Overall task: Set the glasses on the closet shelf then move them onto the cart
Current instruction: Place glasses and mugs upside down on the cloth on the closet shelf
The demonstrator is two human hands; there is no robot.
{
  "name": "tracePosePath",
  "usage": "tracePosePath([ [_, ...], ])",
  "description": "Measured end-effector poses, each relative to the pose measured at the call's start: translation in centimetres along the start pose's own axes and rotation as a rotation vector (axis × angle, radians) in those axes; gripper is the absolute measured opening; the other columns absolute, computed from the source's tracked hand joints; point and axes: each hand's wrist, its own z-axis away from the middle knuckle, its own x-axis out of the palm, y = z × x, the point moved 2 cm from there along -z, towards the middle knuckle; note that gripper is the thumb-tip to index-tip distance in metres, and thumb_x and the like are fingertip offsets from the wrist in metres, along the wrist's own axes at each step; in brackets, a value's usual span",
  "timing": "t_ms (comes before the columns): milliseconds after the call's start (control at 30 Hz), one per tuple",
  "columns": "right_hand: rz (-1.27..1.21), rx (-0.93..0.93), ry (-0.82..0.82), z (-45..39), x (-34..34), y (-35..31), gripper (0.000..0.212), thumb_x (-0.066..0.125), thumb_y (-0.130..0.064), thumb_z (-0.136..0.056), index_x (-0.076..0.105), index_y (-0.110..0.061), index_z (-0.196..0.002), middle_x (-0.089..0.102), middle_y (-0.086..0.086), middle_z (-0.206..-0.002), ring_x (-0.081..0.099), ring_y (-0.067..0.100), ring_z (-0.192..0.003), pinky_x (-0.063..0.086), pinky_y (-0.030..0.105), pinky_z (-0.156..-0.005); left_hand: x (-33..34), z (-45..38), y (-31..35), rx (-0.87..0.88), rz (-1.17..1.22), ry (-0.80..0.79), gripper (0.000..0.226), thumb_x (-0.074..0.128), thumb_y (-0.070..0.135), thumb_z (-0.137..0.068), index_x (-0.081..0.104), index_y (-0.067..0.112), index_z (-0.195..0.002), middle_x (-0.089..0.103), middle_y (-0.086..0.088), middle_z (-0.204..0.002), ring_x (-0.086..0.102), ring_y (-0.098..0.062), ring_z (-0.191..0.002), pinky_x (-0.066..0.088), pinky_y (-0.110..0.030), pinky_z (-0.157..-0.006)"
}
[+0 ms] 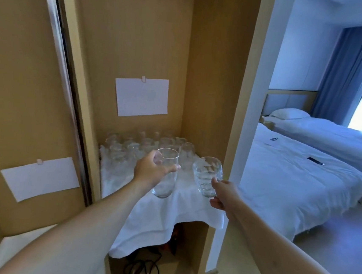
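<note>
Single head-worn wide-angle view, looking forward and down into a tan wooden closet niche [140, 44].
Camera sits above and behind both outstretched forearms, near the white-cloth-covered closet shelf [191, 208], which fills the lower centre. Strong edge distortion; the right side opens onto a room with white-sheeted beds [293, 180]. No second view.

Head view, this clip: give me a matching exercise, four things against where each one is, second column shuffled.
Things:
1. tall smooth glass
2. ribbed glass
3. cluster of glasses
4. black cable

Places:
A. on the floor under the shelf
B. held in the right hand
C. at the back of the white cloth
D. held in the left hand

Pairs: 1-D, 2-B, 3-C, 4-A
</note>
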Motion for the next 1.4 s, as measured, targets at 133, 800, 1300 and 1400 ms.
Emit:
tracePosePath([
  [133, -0.06, 0.058, -0.073, -3.3, 0.8, -0.5, 0.04, 0.054, -0.038, -0.103, 0.056, -0.007, -0.127, 0.064, 0.013, -0.113, 0.064, 0.022, -0.074, 0.062, 0.033, -0.068, 0.9, -3.2, -1.0, -0.026, -0.008, 0.006, 0.065, 0.089, 0.058, -0.056, 0.064, 0.029, -0.11, 0.068, 0.007, -0.108, 0.063, -0.014, -0.103, 0.054, -0.036, -0.089],
  [800, -0.095, 0.197, -0.143, -17.0, 7.7, 1.0, 0.021, 0.053, -0.028, -0.101, 0.056, -0.007, -0.099, 0.056, 0.011, -0.099, 0.062, 0.029, -0.07, 0.058, 0.037, -0.06, 4.3, -14.5, -5.9, -0.14, -0.024, 0.044, 0.062, 0.092, 0.053, -0.062, 0.059, 0.025, -0.107, 0.06, 0.007, -0.103, 0.06, -0.01, -0.096, 0.054, -0.035, -0.085],
  [1300, -0.156, 0.258, -0.32, -21.6, 8.5, 3.7, 0.032, 0.057, -0.032, -0.103, 0.061, -0.002, -0.093, 0.06, 0.021, -0.1, 0.069, 0.036, -0.093, 0.06, 0.048, -0.088, 8.2, -14.5, -7.9, -0.234, 0.011, 0.221, 0.065, 0.094, 0.051, -0.059, 0.061, 0.026, -0.109, 0.06, 0.008, -0.102, 0.062, -0.01, -0.095, 0.053, -0.035, -0.084],
  [1400, -0.103, 0.244, -0.38, -22.2, 8.2, 3.6, 0.032, 0.058, -0.033, -0.102, 0.061, -0.002, -0.098, 0.061, 0.023, -0.101, 0.069, 0.037, -0.094, 0.061, 0.047, -0.085, 8.8, -14.2, -7.8, -0.245, 0.023, 0.234, 0.063, 0.094, 0.048, -0.061, 0.06, 0.026, -0.109, 0.058, 0.009, -0.101, 0.059, -0.007, -0.094, 0.049, -0.03, -0.079],
])
